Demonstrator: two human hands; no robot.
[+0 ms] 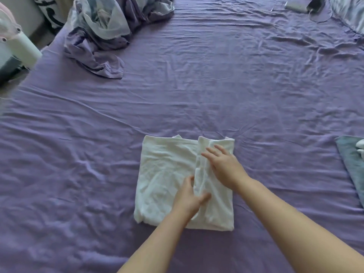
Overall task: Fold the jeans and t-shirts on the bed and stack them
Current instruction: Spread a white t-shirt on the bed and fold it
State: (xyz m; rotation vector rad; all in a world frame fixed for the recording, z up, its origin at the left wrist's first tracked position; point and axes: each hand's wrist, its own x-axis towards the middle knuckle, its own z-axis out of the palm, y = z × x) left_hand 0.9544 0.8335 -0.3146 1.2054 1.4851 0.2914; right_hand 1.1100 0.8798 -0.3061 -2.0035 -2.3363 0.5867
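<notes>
My right hand [222,166] lies flat on the white tee [165,174] on the bed [197,95], fingers straight; my left hand [190,198] pinches the folded edge.

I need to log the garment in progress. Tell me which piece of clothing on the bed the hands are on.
The white t-shirt near the bed's front edge: both the left hand and right hand rest on it. The blue-grey garment at right lies untouched.

Left hand [189,198] seemingly pinching white t-shirt [167,174] flap; right hand [222,164] flat on it.
</notes>
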